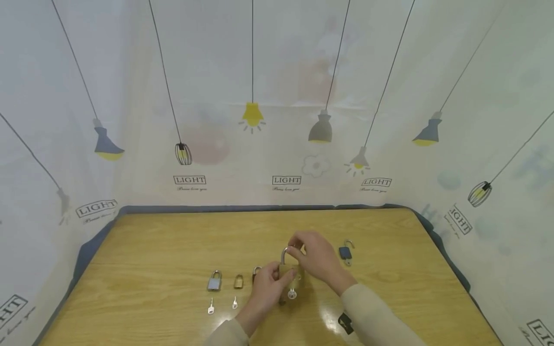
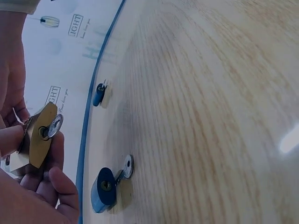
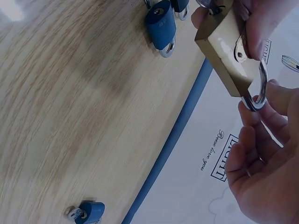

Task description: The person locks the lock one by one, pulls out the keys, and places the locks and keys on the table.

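A brass padlock (image 1: 289,272) is held up off the table between both hands, with a key (image 1: 292,293) in its keyhole. My left hand (image 1: 269,287) grips the padlock body, the thumb lying across its face. My right hand (image 1: 319,258) pinches the curved metal shackle (image 3: 261,91) between thumb and fingertips. In the left wrist view the keyhole end of the brass body (image 2: 39,140) faces the camera, and the round key head (image 2: 55,125) sticks out. Part of a dark padlock (image 1: 256,273) shows behind my left hand.
Left on the wooden table (image 1: 151,254) stand a silver padlock (image 1: 214,282) and a small brass-framed padlock (image 1: 238,282). Keys (image 1: 211,306) lie before them. A blue padlock (image 1: 345,253), shackle swung out, lies at the right. Beside my right sleeve is a black object (image 1: 345,323).
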